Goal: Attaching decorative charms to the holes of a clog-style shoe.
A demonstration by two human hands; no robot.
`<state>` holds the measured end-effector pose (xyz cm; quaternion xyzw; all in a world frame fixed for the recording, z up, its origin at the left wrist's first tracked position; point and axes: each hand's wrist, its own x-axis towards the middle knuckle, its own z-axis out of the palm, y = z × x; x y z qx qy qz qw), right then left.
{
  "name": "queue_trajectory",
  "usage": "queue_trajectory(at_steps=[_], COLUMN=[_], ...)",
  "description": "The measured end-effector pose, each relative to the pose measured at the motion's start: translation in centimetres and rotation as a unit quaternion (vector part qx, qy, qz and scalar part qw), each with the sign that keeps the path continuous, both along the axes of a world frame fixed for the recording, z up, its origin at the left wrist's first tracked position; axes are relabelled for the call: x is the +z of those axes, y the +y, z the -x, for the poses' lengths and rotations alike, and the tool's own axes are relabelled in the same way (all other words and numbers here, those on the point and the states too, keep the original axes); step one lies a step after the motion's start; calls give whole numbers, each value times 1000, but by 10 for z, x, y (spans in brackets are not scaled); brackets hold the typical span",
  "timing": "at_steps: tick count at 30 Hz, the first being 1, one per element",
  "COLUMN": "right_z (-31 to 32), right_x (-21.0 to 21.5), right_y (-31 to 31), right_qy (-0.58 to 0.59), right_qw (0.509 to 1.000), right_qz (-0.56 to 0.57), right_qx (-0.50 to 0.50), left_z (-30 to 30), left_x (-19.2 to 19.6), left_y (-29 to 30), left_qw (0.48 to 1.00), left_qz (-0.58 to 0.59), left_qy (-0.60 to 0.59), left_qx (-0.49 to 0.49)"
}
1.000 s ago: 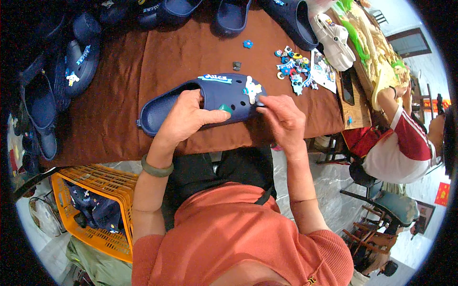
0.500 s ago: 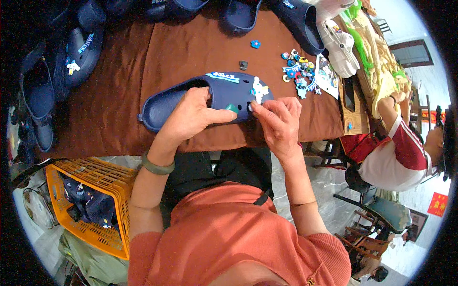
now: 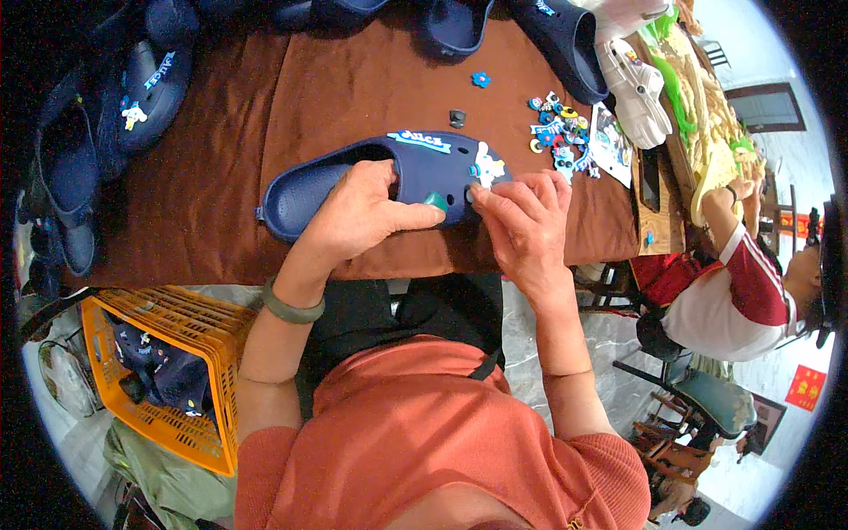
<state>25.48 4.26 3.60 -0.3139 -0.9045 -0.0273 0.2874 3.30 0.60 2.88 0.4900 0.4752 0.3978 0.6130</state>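
Bench: one bench (image 3: 221, 177) under a brown cloth, filling the upper half of the frame.
Room: pale stone floor below the bench; chairs at lower right; a second person in a red and white sleeve (image 3: 742, 283) sits at the right edge.
Basket: one orange basket (image 3: 177, 353) at lower left, dark shoes inside; how many cannot be told.
Held clog: one navy clog (image 3: 389, 181) at centre frame, lying on the bench, toe to the right, with a blue strip charm and a white figure charm on top.
Other clogs: at least six more navy ones; two or three at the dark upper left (image 3: 146, 79), three cut off by the top edge (image 3: 556, 35). One white clog (image 3: 632, 88) at upper right.
Left hand (image 3: 358, 216): its grip is clamped on the clog's near side, thumb over the upper.
Right hand (image 3: 521, 225): fingertips pinched together at the toe holes, pressing something too small to make out.
Green charm (image 3: 435, 200): one, beside the left thumb tip on the clog.
Loose charms: one heap (image 3: 556, 132) at upper right, too tangled to count; one blue flower (image 3: 480, 79) and one dark piece (image 3: 457, 117) lying apart.
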Motion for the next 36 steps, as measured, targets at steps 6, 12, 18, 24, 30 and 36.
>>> queue_trajectory(at_steps=[6,12,18,24,30,36], right_z=[-1,5,6,11,6,7], right_x=[-7,-14,-7,-11,-15,-17], right_y=[0,0,-2,0,-14,-26], right_qy=[34,81,54,20,-14,-86], right_qw=[999,995,998,999,997,993], right_qz=[42,64,29,-4,-69,-70], right_qx=[2,-15,-16,-26,-40,-51], left_z=[-1,1,-3,-1,-3,-4], left_x=[0,-3,-5,-9,-5,-6], left_y=[1,3,1,1,-2,-3], left_qw=[999,1000,999,999,999,999], left_qz=[0,-15,-34,-46,-33,-39], left_qy=[-49,-14,-37,7,22,-10], left_qx=[10,-10,18,16,20,28])
